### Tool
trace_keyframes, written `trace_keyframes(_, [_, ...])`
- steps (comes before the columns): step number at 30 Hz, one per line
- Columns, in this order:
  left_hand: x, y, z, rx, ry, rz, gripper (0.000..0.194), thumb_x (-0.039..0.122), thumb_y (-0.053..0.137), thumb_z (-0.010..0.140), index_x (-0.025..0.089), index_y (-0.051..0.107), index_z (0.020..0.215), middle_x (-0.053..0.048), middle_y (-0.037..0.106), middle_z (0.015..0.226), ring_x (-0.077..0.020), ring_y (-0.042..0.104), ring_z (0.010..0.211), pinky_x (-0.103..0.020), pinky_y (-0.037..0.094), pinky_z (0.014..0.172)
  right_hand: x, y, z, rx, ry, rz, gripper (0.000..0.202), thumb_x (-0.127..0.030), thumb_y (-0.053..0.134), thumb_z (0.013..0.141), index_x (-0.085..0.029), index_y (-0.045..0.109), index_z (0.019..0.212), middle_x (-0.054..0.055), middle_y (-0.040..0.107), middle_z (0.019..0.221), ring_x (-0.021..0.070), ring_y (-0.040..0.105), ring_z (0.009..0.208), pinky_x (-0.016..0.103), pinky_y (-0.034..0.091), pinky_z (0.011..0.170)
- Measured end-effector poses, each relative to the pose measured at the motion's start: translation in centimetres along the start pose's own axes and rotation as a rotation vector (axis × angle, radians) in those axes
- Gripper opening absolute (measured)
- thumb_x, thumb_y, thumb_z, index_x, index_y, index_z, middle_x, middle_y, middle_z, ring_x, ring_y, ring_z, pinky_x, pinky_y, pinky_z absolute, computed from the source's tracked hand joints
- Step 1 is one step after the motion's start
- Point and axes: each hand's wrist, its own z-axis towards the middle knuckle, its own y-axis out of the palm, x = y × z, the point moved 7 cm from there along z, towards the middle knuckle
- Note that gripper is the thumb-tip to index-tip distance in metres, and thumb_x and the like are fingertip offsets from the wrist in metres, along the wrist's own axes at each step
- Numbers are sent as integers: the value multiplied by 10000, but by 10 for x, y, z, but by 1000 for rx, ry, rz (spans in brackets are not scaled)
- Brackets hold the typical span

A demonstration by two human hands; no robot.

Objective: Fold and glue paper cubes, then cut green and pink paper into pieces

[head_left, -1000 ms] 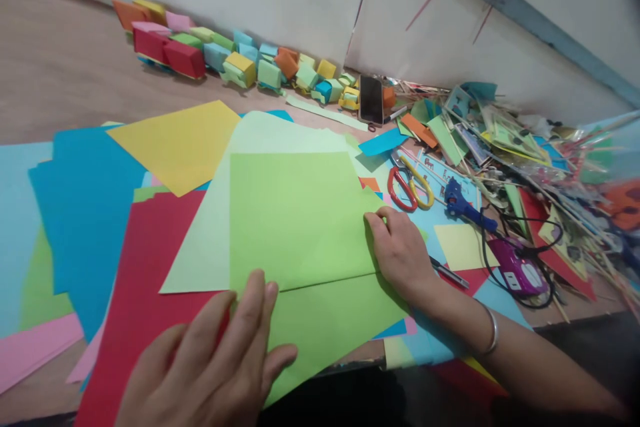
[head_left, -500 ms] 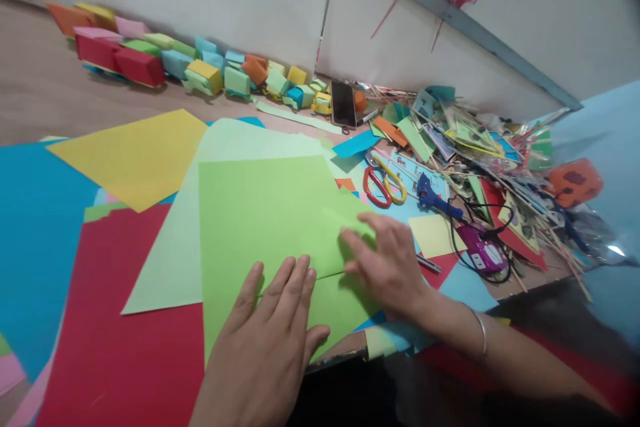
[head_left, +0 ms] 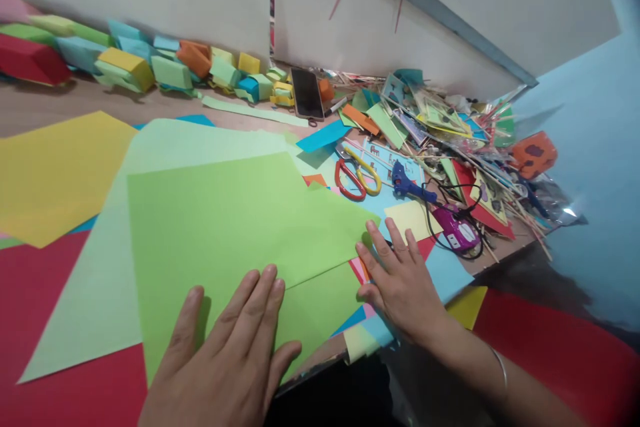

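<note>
A large sheet of bright green paper (head_left: 200,213) lies on top of other coloured sheets, and part of it on the right is folded over or overlapped along a slanting edge. My left hand (head_left: 225,347) rests flat on its near part, fingers spread. At the sheet's right tip is my right hand (head_left: 400,280), open, its fingers stretched out and the index finger by the paper's edge. Beneath the green sheet show a pale green sheet (head_left: 95,293), a red sheet (head_left: 75,387) and a yellow sheet (head_left: 55,173).
Scissors with red and yellow handles (head_left: 357,173), a blue glue gun (head_left: 410,185) and a purple power socket block (head_left: 457,228) lie to the right. Behind stand a phone (head_left: 307,93) and several folded paper boxes (head_left: 127,67). Sticks and paper scraps (head_left: 435,113) crowd the back right.
My right hand has slid along the folded part to its right tip and its fingers have spread. My left hand still presses on the sheet. The view has turned to the right.
</note>
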Motion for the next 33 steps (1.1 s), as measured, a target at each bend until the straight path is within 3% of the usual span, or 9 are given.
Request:
trace_keyframes(4, [2, 1, 1, 1, 6, 2, 539, 355, 293, 1002, 8, 556, 1320, -233, 582, 1373, -371, 634, 1185, -602, 70, 1214, 4, 1, -4, -28, 2, -11, 549, -558, 491, 954, -175, 605, 1332, 125, 348, 1592, 379, 88, 1517, 650, 270, 1136])
trace_keyframes(9, [5, 0, 4, 11, -3, 18, 546, 334, 282, 1002, -8, 640, 1232, -238, 593, 1353, -376, 638, 1179, -605, 41, 1215, 10, -9, -1, 1, 34, -66, 485, -452, 487, 983, -81, 637, 1256, 176, 342, 1584, 372, 115, 1517, 624, 292, 1143])
trace_keyframes(13, [5, -2, 6, 31, 3, 20, 541, 303, 283, 1001, -29, 655, 1210, -256, 601, 1338, -384, 648, 1155, -621, 47, 1209, -13, -22, 8, 79, -76, 11, 646, -539, 470, 972, -8, 559, 1330, 244, 333, 1568, 389, 78, 1520, 619, 255, 1168])
trace_keyframes(18, [3, 0, 2, 36, -1, -12, 518, 310, 313, 994, -2, 654, 1227, -253, 617, 1328, -378, 645, 1163, -616, 34, 1210, -58, -16, 12, -99, -379, 267, 843, -653, 375, 963, -2, 346, 1498, 210, 300, 1592, 284, 124, 1529, 454, 299, 1204])
trace_keyframes(23, [0, 7, -4, -14, -30, -8, 515, 341, 340, 989, 28, 612, 1294, -228, 542, 1419, -358, 594, 1248, -613, 17, 1213, -35, -4, 0, -194, -281, 239, 794, -621, 302, 994, -26, 322, 1518, 193, 311, 1590, 264, 252, 1500, 451, 374, 1169])
trace_keyframes(28, [1, 8, -4, -21, -46, -23, 513, 353, 354, 982, 51, 608, 1310, -211, 549, 1420, -352, 586, 1260, -603, 8, 1218, 9, -11, -9, 3, -79, 14, 617, -516, 375, 1014, -12, 585, 1302, 232, 553, 1411, 330, 440, 1388, 520, 465, 1067])
trace_keyframes(31, [1, 7, -4, -14, -46, -16, 514, 335, 335, 983, 40, 620, 1293, -215, 554, 1412, -351, 592, 1252, -595, 9, 1220, 8, -30, -2, 217, -82, -37, 321, -323, 534, 986, -71, 681, 1120, 196, 641, 1294, 323, 501, 1307, 475, 485, 1013])
trace_keyframes(33, [1, 7, -4, -22, -43, -7, 515, 326, 330, 983, 31, 615, 1295, -216, 553, 1410, -349, 596, 1247, -591, 2, 1220, -2, -39, 9, 310, -117, -55, 151, -159, 568, 953, -108, 705, 991, 145, 711, 1081, 259, 596, 1095, 396, 508, 878])
